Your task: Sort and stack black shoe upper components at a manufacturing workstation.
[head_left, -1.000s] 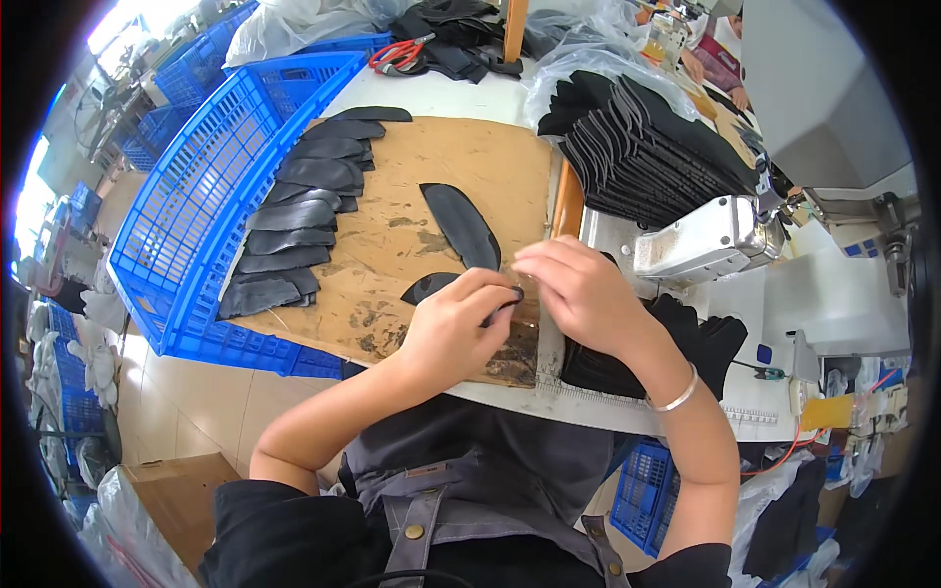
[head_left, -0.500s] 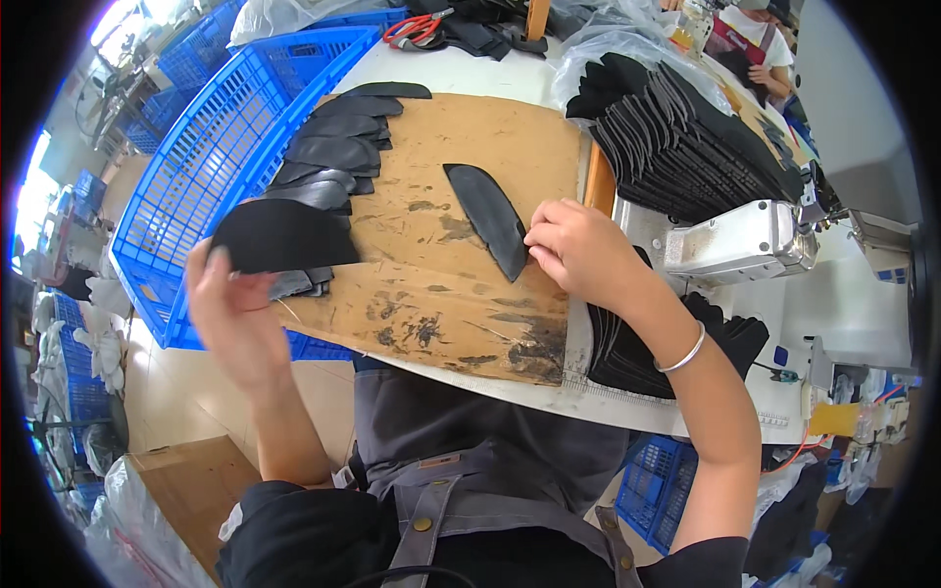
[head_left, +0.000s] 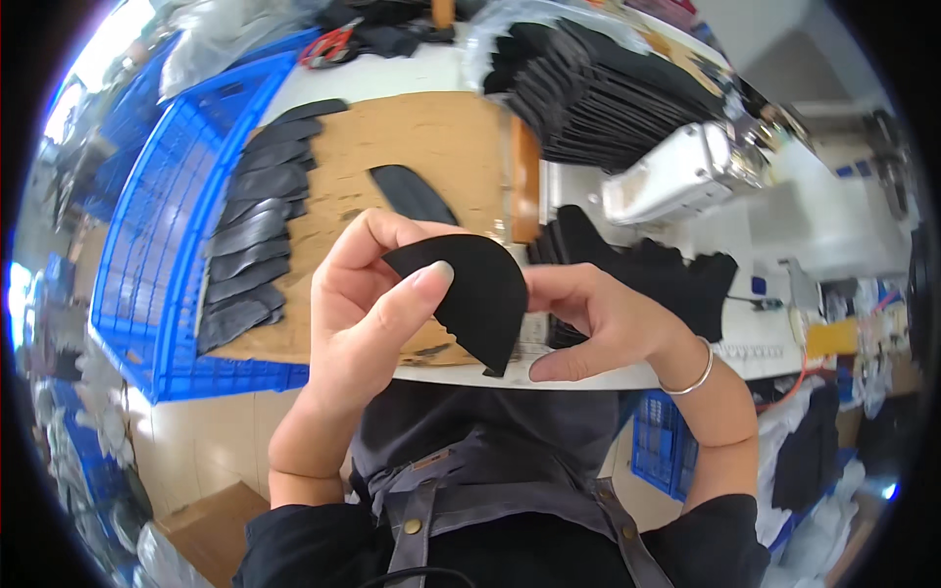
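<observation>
A black half-moon piece of sheet material (head_left: 480,294) is pinched in my left hand (head_left: 368,304), thumb on its face and fingers behind. Its rounded edge faces up and right, and its pointed end hangs low. Close by its right edge is my right hand (head_left: 613,328), thumb and fingers apart; the index fingertip meets or lies just behind the piece. Beyond my left hand, another black half-moon piece (head_left: 417,193) lies on the brown board (head_left: 441,122), partly hidden by the fingers. An overlapping row of shiny black pieces (head_left: 260,230) runs down the board's left side.
A blue plastic crate (head_left: 162,255) stands left of the board. To the right are a white machine arm (head_left: 676,171), a large stack of black pieces (head_left: 608,98) and a smaller one (head_left: 676,279). Red-handled scissors (head_left: 328,47) lie at the back.
My left hand has brought the black half-moon piece from the row at left to the middle. My right hand has let go of the piece on the board and come nearer me.
</observation>
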Available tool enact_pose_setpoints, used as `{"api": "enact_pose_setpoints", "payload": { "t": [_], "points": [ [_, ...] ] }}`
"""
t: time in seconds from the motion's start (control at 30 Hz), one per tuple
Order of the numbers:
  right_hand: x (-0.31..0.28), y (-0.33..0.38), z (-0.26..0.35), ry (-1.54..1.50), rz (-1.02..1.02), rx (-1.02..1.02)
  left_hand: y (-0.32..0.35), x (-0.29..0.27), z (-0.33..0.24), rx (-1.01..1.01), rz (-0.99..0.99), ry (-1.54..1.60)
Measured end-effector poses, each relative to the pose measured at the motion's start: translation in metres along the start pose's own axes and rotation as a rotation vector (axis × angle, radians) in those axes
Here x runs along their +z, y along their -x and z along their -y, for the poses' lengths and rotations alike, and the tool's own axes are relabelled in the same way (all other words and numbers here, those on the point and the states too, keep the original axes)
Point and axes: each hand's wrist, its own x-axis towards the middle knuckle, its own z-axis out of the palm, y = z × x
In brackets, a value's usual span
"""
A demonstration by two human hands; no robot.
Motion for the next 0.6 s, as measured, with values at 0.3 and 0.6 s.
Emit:
{"api": "enact_pose_setpoints", "payload": {
  "t": [0.3, 0.6],
  "points": [
    [-0.044, 0.129, 0.008, 0.245, -0.718, 0.318, -0.043, 0.047, 0.077, -0.258, 0.184, -0.622],
    [-0.059, 0.164, -0.002, 0.393, -0.749, 0.353, -0.074, 0.076, 0.104, -0.563, 0.563, -0.815]
  ]
}}
